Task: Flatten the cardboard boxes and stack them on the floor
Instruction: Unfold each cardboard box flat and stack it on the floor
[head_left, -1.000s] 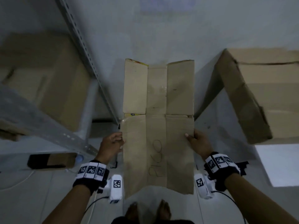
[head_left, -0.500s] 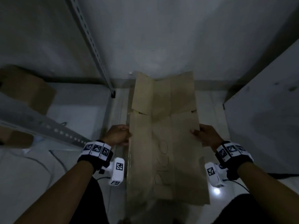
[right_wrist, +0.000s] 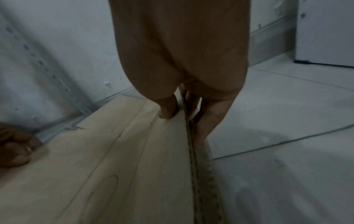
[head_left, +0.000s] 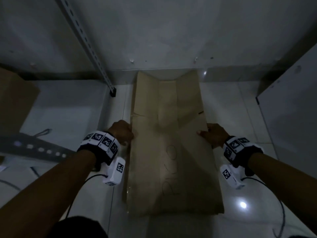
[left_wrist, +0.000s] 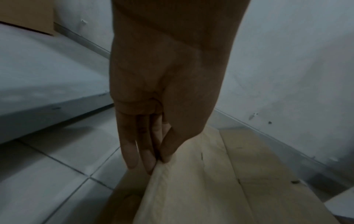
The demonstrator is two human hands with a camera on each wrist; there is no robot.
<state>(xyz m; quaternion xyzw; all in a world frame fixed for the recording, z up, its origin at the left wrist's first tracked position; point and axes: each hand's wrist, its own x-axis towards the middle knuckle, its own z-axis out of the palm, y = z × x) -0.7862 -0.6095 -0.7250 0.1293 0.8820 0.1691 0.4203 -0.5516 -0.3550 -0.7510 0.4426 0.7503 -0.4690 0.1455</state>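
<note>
Flattened cardboard box (head_left: 171,148): held lengthwise over the tiled floor (head_left: 240,109), its far end toward the wall (head_left: 171,31), its near end close to the person. Handwritten lettering is seen on the upper face; the word cannot be read with certainty. Fold lines run along its length, and the far flaps are slightly raised at the sides. Whether the far end touches the floor cannot be told.

Left hand (head_left: 122,133): placed at the box's left edge. In the left wrist view the fingers (left_wrist: 132,151) are seen extended under the edge while the thumb is pressed on top, so the edge is pinched between them.

Right hand (head_left: 212,134): placed at the box's right edge, level with the left hand. In the right wrist view the thumb is laid on the upper face and the fingers (right_wrist: 206,121) are passed beneath, the corrugated edge being clamped between them.

Both wrists are fitted with black bands bearing square printed markers, and a white camera unit is hung below each.

Metal rack upright (head_left: 89,43): a perforated post is seen at left, its black foot set on the floor just beside the box's far left corner.

Brown box (head_left: 15,103): partly seen at far left, well apart from the held piece.

White panel (head_left: 291,117): stood at right.

Cables are laid on the floor at both sides.
</note>
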